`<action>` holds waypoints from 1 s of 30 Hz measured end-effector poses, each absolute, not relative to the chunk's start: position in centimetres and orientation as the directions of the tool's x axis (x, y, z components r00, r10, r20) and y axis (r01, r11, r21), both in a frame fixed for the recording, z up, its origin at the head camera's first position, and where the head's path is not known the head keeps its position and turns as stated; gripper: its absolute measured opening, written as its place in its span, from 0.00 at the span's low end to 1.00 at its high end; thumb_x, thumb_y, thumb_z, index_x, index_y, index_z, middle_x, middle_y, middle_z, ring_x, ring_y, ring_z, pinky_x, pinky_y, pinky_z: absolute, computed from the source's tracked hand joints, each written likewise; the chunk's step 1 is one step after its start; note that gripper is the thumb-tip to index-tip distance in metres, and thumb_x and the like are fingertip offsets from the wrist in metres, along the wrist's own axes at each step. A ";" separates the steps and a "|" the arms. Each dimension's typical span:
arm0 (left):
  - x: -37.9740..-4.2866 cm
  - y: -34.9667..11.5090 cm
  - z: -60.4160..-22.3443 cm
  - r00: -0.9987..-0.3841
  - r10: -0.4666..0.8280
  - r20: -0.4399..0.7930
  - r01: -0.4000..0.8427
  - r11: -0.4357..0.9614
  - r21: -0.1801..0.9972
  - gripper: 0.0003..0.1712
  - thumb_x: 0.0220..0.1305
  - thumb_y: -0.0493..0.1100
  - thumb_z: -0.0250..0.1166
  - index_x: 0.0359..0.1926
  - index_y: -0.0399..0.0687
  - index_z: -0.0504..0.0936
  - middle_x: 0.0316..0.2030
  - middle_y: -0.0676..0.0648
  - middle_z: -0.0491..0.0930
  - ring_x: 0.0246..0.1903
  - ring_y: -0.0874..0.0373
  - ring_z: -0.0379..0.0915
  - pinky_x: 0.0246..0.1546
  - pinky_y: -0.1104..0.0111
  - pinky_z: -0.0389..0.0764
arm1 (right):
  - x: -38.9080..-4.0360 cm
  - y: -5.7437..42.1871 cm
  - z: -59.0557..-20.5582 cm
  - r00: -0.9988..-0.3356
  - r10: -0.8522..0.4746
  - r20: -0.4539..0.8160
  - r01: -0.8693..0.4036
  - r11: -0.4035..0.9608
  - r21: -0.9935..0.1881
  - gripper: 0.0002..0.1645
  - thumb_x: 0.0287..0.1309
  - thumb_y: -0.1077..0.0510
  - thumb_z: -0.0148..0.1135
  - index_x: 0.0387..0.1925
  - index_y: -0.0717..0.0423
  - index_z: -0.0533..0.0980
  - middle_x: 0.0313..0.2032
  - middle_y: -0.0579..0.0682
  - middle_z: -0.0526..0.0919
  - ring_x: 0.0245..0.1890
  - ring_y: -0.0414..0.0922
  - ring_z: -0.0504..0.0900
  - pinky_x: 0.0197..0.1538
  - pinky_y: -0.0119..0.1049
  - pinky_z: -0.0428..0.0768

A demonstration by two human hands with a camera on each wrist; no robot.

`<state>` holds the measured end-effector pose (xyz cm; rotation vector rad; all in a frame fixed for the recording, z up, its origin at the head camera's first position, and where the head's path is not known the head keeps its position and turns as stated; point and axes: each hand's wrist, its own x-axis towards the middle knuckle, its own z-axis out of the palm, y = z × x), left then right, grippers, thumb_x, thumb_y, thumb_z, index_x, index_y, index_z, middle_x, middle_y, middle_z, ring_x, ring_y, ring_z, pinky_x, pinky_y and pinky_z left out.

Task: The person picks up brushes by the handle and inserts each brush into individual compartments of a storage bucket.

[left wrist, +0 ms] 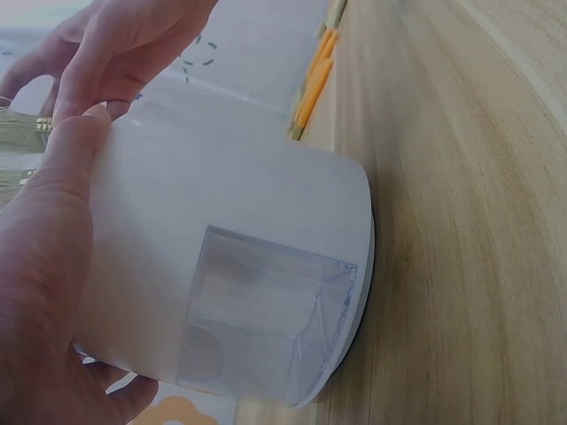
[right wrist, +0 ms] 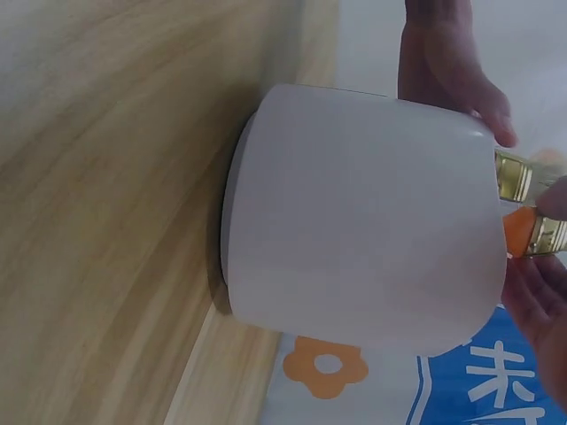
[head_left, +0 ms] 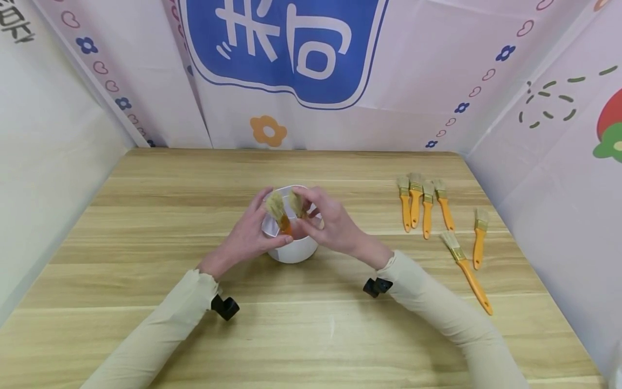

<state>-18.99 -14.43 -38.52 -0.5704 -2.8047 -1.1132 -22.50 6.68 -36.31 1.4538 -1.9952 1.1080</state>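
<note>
A white round container [head_left: 293, 253] stands on the wooden table, and a clear pocket [left wrist: 257, 301] shows on its wall in the left wrist view. My left hand [head_left: 245, 229] grips the container at its left side, thumb along the near rim. Inside leans a paintbrush [head_left: 275, 205], bristles up beside the left fingers. Over the right part of the opening, my right hand [head_left: 335, 224] pinches another paintbrush [head_left: 295, 204] near its bristles. Its handle is hidden by the container wall. In the right wrist view, an orange handle end and brass ferrule [right wrist: 547, 235] show at the rim.
Several orange-handled paintbrushes lie on the right of the table: a group [head_left: 427, 208] farther back, one brush [head_left: 479, 243] near the right edge and a longer one [head_left: 466, 270] lying slantwise. A printed cloth wall [head_left: 233, 119] stands behind the table, with white walls at both sides.
</note>
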 end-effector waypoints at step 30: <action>-19.5 -14.5 -39.1 -0.850 0.380 0.364 0.526 0.600 0.603 0.51 0.45 0.47 0.75 0.68 0.47 0.59 0.67 0.37 0.54 0.67 0.41 0.52 0.60 0.41 0.65 | -21.9 6.3 -37.6 -0.238 -0.640 0.730 -0.971 0.162 -0.175 0.33 0.45 0.69 0.59 0.58 0.62 0.65 0.40 0.55 0.76 0.38 0.46 0.73 0.44 0.38 0.74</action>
